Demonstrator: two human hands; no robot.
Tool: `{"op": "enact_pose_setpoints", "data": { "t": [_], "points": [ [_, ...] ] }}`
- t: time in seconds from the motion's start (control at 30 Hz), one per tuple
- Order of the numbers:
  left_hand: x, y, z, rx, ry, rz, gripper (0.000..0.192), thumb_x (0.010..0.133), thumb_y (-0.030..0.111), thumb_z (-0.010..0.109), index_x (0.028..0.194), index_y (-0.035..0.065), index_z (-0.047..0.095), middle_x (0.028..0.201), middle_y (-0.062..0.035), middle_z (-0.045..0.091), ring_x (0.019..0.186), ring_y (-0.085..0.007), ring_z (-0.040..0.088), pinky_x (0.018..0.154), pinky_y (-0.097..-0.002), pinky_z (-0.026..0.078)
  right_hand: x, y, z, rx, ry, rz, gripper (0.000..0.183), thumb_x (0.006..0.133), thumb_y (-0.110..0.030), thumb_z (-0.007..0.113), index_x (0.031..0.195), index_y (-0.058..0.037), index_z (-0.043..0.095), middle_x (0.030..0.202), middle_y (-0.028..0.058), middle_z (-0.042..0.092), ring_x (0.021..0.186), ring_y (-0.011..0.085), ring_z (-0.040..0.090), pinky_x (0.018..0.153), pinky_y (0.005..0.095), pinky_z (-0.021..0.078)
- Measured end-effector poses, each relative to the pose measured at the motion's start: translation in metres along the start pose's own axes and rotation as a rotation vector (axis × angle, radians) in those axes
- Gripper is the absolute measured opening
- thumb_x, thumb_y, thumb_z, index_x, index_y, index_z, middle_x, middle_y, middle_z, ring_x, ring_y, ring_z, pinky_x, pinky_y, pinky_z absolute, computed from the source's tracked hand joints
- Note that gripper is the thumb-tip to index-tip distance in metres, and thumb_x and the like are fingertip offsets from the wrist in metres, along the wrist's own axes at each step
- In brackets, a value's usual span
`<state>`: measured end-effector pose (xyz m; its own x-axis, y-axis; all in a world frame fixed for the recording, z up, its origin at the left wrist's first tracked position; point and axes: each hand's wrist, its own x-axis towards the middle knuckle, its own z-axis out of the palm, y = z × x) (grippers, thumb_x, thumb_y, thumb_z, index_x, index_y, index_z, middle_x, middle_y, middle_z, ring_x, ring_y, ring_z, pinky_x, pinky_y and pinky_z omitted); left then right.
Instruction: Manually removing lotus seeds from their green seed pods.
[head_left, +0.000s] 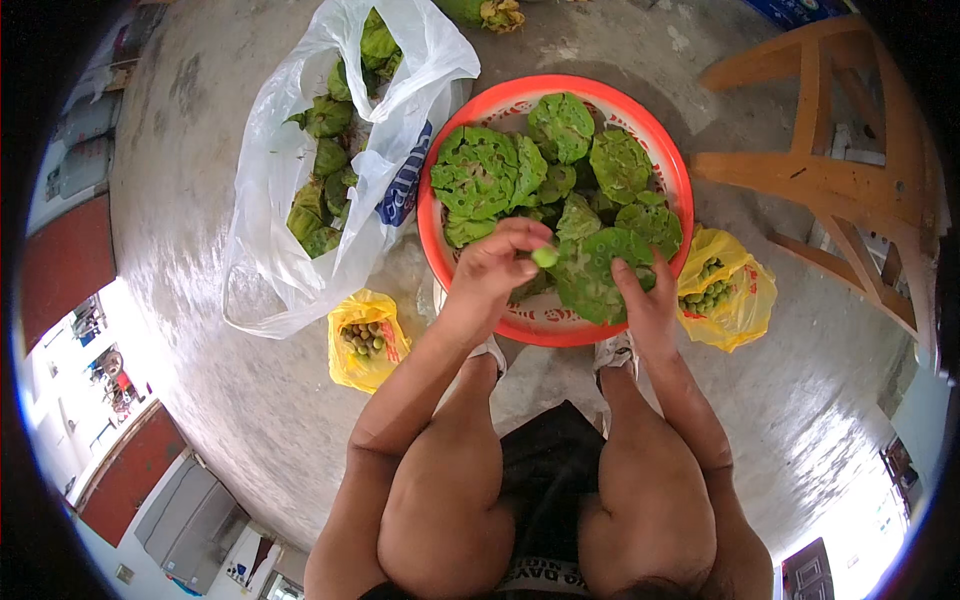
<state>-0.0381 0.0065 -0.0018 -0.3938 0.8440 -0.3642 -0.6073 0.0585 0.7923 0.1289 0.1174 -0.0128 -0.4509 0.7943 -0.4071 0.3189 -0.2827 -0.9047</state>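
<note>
Between the fingertips of my left hand (495, 266) is a green lotus seed (545, 257), slightly blurred. My right hand (649, 307) grips the edge of a torn green lotus seed pod (596, 274), thumb on its pitted face. Both hands are over the near side of a round basin (555, 336) with a red rim and a patterned pale inside. Several opened pods, such as a large flat pod (474, 171), lie heaped in it. My fingers partly hide the pods beneath.
A white plastic bag (262, 187) at left holds several whole pods (328, 116). Yellow bags of seeds flank the basin, a left bag (345, 309) and a right bag (739, 289). A wooden stool (806, 169) lies at right on the concrete floor (187, 225).
</note>
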Motion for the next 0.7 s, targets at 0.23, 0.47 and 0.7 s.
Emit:
{"op": "enact_pose_setpoints", "data": {
  "t": [0.23, 0.47, 0.7],
  "points": [
    [0.004, 0.016, 0.011, 0.723, -0.051, 0.052, 0.019, 0.069, 0.011, 0.07, 0.085, 0.0032, 0.063, 0.083, -0.007, 0.055, 0.076, -0.0166, 0.056, 0.064, -0.0287, 0.044, -0.002, -0.009, -0.001, -0.171, -0.041, -0.08, 0.032, 0.08, -0.014, 0.065, 0.102, 0.0056, 0.054, 0.09, 0.0147, 0.063, 0.083, 0.0211, 0.06, 0.075, 0.0319, 0.0467],
    [0.001, 0.013, 0.018, 1.102, -0.105, 0.253, 0.028, 0.064, 0.011, 0.076, 0.086, 0.0006, 0.061, 0.071, -0.0076, 0.05, 0.058, -0.0193, 0.052, 0.052, -0.0304, 0.043, -0.006, -0.023, -0.006, -0.131, -0.2, -0.027, 0.027, 0.08, -0.011, 0.062, 0.099, 0.0057, 0.055, 0.088, 0.0151, 0.063, 0.081, 0.0188, 0.06, 0.073, 0.032, 0.0467],
    [-0.003, 0.009, 0.022, 1.281, -0.106, 0.417, 0.025, 0.062, 0.013, 0.074, 0.078, 0.0011, 0.059, 0.068, -0.0086, 0.049, 0.058, -0.0222, 0.052, 0.052, -0.0321, 0.043, -0.009, -0.026, -0.005, -0.238, -0.284, -0.067, 0.023, 0.08, -0.01, 0.062, 0.096, 0.0047, 0.055, 0.085, 0.0142, 0.062, 0.077, 0.0175, 0.06, 0.071, 0.0312, 0.0471]
  ]
}}
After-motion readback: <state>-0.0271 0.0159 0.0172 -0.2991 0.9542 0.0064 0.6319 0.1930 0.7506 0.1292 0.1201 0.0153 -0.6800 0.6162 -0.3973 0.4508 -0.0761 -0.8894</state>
